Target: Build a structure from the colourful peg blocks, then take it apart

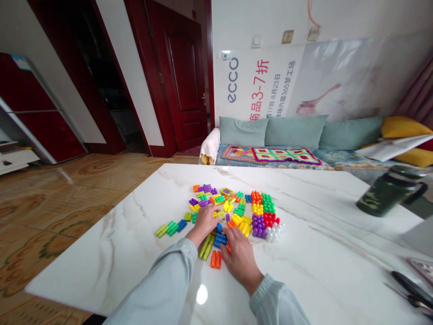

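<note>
Small plastic building pieces shaped like joined double tubes lie in a loose heap on a white marbled table (135, 262). My left hand (204, 222) reaches into the heap, thumb and forefinger closed on a small yellow tube piece (215, 214). Close by, my right hand (241, 253) is palm down with its fingers apart, over blue tube pieces (219, 240); its fingertips touch or nearly touch them. Under the hands are olive-green pieces (207, 246) and an orange piece (215, 259). Yellow pieces (242, 224) lie just beyond my right fingers.
Right of the heap stand bead-like pieces grouped by colour: purple (259, 225), red (270, 219), green (268, 204) and clear white (275, 232). A dark green lidded mug (389, 192) is at the right, scissors (412, 289) near the right edge. Behind is a sofa (233, 155).
</note>
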Tool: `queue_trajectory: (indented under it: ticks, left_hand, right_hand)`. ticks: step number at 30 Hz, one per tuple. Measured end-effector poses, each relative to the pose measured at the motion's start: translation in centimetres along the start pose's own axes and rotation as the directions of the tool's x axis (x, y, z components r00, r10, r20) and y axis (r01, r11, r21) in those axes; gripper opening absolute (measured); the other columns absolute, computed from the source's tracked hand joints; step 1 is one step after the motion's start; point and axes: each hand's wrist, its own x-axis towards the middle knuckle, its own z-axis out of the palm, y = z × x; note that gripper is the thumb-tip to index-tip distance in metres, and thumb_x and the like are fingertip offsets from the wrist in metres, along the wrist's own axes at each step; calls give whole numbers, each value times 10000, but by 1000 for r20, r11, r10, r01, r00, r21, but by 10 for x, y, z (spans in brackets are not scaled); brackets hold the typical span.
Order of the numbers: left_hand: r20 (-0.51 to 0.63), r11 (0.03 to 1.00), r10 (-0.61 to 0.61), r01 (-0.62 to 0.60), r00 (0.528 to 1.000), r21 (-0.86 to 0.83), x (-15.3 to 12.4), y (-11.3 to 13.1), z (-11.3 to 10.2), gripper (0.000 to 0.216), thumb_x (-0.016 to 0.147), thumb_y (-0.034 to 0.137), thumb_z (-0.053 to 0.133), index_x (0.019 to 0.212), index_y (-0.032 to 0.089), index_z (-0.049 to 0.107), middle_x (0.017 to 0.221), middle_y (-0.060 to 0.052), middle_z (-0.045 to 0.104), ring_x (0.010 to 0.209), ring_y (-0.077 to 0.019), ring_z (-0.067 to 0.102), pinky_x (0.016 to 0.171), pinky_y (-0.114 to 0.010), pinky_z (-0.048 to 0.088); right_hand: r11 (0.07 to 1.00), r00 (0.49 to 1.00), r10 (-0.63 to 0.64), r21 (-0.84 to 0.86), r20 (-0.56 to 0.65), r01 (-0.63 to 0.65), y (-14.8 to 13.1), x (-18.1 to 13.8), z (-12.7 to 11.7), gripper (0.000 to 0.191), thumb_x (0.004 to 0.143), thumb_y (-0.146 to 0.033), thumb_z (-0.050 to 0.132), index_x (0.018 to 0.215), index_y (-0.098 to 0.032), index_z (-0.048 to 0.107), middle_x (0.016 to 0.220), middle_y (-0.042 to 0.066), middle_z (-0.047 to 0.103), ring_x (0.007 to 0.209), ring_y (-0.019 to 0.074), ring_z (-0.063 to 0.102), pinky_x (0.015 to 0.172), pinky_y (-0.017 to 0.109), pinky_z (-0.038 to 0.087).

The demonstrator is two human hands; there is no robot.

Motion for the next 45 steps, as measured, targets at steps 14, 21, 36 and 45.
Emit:
queue_trajectory:
  ticks: [14,21,36,45]
  left_hand:
    - [-2,546,-331,190,944,-816,-70,32,1,261,824,346,686,995,152,724,947,-81,756,827,-199,715,788,-324,577]
    - [-194,774,-16,-111,981,-623,-85,28,-3,140,819,195,637,836,206,776,1049,-85,752,1018,-230,692,919,-372,558]
    - [-223,868,114,-206,968,-451,-87,28,4,248,851,125,537,739,217,738,871,-50,751,838,-190,708,791,-330,576]
    - [-248,883,139,-234,959,-407,-85,26,8,250,826,65,547,737,206,733,867,-41,746,842,-179,705,802,-315,574]
  right_hand:
    - [963,968,82,269,-236,-16,2,-3,-8,213,1015,-270,416,1076,-216,612,999,72,677,937,210,638,831,345,509]
    - [823,954,218,564,-204,-67,3,-6,-11,311,1005,-398,428,1097,-201,651,917,42,723,815,178,683,719,286,557]
    - [931,836,287,342,-468,-128,38,-24,-47,167,894,-326,650,1008,-210,689,949,54,682,797,178,611,619,283,468]
    - [958,869,266,210,-417,-193,64,-45,-67,161,913,-341,632,921,-201,711,870,33,650,646,138,559,561,264,458]
